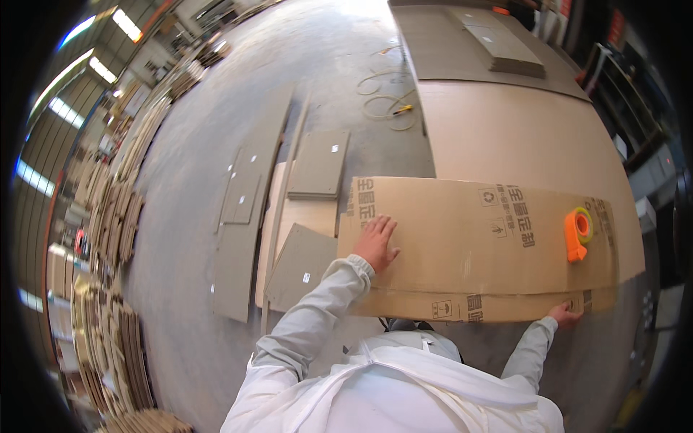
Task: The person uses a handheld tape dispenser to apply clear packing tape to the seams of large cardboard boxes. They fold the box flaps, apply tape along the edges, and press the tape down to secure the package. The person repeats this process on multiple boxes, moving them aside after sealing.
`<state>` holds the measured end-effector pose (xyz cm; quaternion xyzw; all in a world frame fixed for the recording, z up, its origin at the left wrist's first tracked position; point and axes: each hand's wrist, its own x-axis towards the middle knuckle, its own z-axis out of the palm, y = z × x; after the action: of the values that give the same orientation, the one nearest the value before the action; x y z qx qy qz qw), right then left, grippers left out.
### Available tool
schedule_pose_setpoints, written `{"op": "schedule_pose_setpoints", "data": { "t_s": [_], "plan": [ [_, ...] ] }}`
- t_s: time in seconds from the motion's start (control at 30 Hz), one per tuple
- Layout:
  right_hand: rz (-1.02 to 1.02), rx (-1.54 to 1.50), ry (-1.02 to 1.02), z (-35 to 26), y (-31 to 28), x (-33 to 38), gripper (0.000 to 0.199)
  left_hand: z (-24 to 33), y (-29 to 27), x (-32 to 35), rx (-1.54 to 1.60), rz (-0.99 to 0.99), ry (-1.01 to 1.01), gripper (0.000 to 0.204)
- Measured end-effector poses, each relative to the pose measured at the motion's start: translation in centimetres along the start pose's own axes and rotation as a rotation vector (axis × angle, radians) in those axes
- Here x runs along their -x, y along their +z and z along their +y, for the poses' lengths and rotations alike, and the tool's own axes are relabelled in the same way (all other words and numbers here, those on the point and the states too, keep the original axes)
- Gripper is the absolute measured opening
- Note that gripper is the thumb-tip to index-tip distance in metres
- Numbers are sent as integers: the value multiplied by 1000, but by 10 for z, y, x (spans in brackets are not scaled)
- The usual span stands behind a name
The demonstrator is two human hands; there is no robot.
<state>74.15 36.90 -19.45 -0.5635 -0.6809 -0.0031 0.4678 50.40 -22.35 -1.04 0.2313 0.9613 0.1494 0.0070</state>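
Observation:
A long, flat cardboard box (447, 238) with dark printing lies in front of me, its near flap marked by a crease running along its length. My left hand (377, 244) rests on its top near the left end, fingers spread and nothing held. At the near right edge, my right hand (565, 315) grips the flap; part of its fingers is hidden at the edge. An orange tape dispenser (576, 234) with a yellow-green rim sits on top of the box near the right end, apart from both hands.
Beneath the box is a table with a pale brown board (505, 130); grey panels (502, 47) are stacked at its far end. More grey panels (317, 164) lie low on the left. A hose (390, 108) coils on the floor. Stacked boards (108, 339) line the far left.

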Motion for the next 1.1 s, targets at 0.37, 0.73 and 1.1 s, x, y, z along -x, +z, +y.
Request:
{"op": "schedule_pose_setpoints", "data": {
  "t_s": [0.37,0.73,1.1],
  "plan": [
    [-571,206,-293,-193,-27,-57,82,-78,21,-240,191,-866,74,79],
    [-640,409,-331,-302,-47,6,37,-97,22,-238,320,-948,112,76],
    [-791,21,-693,-333,-201,135,28,-103,54,-239,393,-915,172,82]
  ]
}}
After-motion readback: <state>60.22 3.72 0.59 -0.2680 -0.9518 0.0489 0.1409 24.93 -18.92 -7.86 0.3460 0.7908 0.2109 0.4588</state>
